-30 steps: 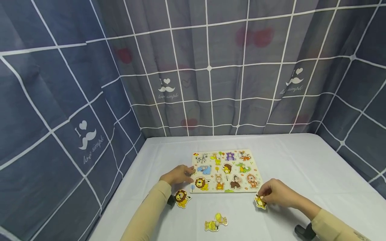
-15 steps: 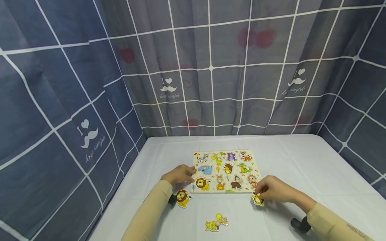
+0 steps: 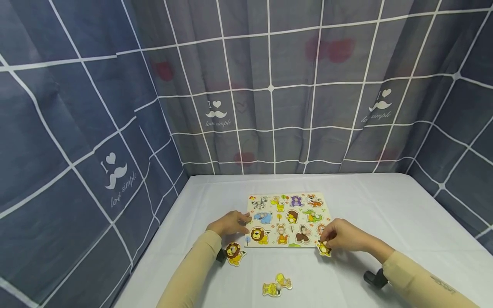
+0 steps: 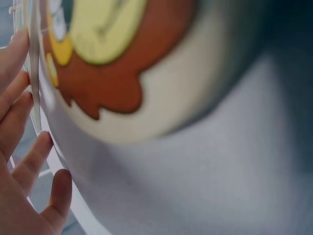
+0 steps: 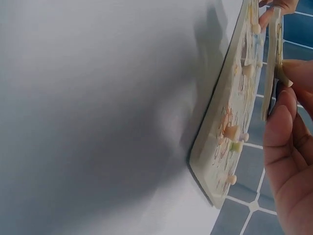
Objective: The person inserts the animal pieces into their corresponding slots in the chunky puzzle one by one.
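A wooden animal puzzle board (image 3: pixel 269 244) lies on the white table, with knobbed pieces in it. My left hand (image 3: pixel 230 223) touches its left edge with extended fingers (image 4: pixel 32 156). A yellow animal puzzle piece (image 3: pixel 324 249) is pinched by its knob between my right thumb and fingers (image 3: pixel 346 235). In the right wrist view, this puzzle piece (image 5: pixel 270 73) stands edge-on, raised above the board (image 5: pixel 208 166). Which animal it shows is unclear. A loose lion piece (image 3: pixel 233 255) lies beside my left wrist, large and blurred in the left wrist view.
A loose giraffe piece (image 3: pixel 272 289) lies on the table in front of the board. Dark checked curtains (image 3: pixel 246 107) enclose the table at the back and both sides. Dark wrist cameras (image 3: pixel 375 279) hang under both wrists, close to the tabletop.
My right hand has moved left and slightly away from me with the yellow puzzle piece, to the board's near right corner. The left hand stays at the board's left edge.
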Motion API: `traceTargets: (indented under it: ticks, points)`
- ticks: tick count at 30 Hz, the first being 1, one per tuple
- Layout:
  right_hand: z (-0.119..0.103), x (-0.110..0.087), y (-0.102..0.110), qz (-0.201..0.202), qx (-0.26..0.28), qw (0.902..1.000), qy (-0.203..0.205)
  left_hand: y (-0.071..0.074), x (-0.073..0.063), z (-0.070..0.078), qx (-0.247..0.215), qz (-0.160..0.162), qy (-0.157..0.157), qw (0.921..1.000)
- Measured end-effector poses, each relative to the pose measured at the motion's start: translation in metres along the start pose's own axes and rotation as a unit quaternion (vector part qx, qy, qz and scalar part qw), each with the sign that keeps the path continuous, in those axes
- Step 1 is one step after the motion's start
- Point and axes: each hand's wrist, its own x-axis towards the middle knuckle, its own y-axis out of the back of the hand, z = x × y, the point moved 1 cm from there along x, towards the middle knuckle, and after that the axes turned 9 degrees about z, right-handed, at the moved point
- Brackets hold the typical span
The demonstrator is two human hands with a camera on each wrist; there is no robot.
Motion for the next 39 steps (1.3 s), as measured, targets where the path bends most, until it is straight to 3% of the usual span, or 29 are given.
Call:
traceTargets:
  ticks: [17,39]
  points:
    - [0.004,0.017,-0.001,-0.017,0.000,0.9998,-0.014,-0.001,0.001,0.000,0.008,0.003,0.015,0.9999]
    - [-0.002,0.040,-0.008,-0.009,0.001,0.9997,-0.024,0.000,0.002,-0.001,0.000,-0.005,-0.005,1.0000]
